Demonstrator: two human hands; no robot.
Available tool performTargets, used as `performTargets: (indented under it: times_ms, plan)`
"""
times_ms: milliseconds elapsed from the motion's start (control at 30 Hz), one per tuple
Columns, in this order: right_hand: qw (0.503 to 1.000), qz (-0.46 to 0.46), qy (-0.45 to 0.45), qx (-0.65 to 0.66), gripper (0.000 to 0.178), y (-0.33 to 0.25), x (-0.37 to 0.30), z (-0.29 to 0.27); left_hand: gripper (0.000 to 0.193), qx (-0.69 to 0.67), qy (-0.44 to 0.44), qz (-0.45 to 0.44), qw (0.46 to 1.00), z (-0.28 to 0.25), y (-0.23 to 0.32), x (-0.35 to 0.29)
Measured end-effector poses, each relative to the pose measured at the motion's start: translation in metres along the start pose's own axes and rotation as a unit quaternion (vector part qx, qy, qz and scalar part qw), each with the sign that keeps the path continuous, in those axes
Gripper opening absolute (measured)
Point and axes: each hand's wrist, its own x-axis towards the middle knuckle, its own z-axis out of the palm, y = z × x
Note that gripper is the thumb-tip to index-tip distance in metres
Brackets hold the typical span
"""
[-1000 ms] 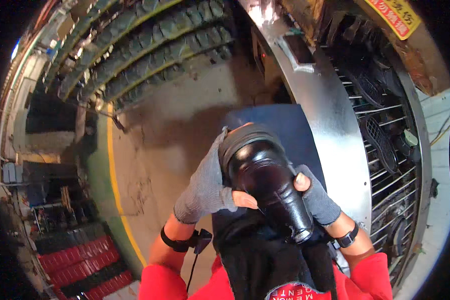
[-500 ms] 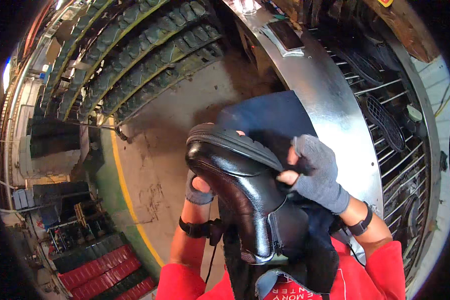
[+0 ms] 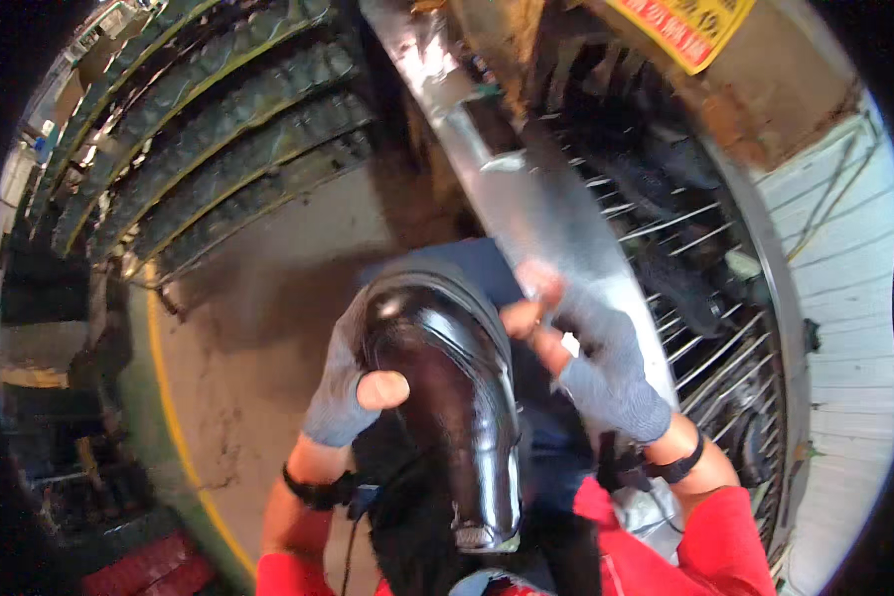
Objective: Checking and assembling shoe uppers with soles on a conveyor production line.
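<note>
A glossy black leather boot [image 3: 435, 397] lies over my lap, its rounded toe pointing away from me and its ankle opening toward my body. My left hand [image 3: 340, 387], in a grey fingerless glove, clasps the boot's left side with the thumb over the upper; its other fingers are hidden. Along the far and right side of the toe runs the dark rubber sole [image 3: 447, 278]. Just right of that sole edge is my right hand [image 3: 606, 363], gloved the same way, fingers curled together and slightly blurred. Whatever may be between those fingertips is too small to make out.
A metal worktop [image 3: 556, 194] curves past on my right, with a dark flat item [image 3: 494, 129] lying on it. Beyond stands a wire rack [image 3: 680, 363] carrying dark soles [image 3: 680, 288]. Racks of dark shoe parts [image 3: 238, 129] stand at far left. A yellow floor line [image 3: 174, 417] runs on the left.
The boot has turned so its upper faces up more and its sole side shows less. My left thumb now shows on the upper. My right hand has drawn slightly off the sole; the view shifted right.
</note>
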Motion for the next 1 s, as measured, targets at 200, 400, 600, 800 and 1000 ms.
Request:
performTargets:
  times_ms: [200, 400, 600, 800, 1000]
  plan:
    - [0.955, -0.260, -0.030, -0.138, 0.063, -0.053, 0.027, -0.014, 0.096, 0.231, -0.065, -0.080, 0.967, 0.048, 0.028, 0.019]
    - [0.978, -0.202, -0.027, 0.034, 0.037, -0.046, 0.023, -0.018, 0.097, 0.462, -0.013, -0.049, 0.885, 0.076, 0.048, 0.012]
    - [0.980, -0.058, -0.060, 0.179, 0.145, 0.029, -0.036, 0.005, 0.080, 0.387, 0.217, 0.094, 0.891, 0.070, 0.068, 0.000]
    - [0.971, 0.120, -0.048, 0.201, 0.129, 0.002, -0.038, 0.021, 0.101, 0.473, 0.277, 0.033, 0.836, 0.065, 0.027, -0.022]
    - [0.936, 0.243, -0.028, 0.252, 0.108, 0.051, -0.061, -0.026, 0.117, 0.422, 0.191, -0.039, 0.886, 0.067, -0.015, -0.044]
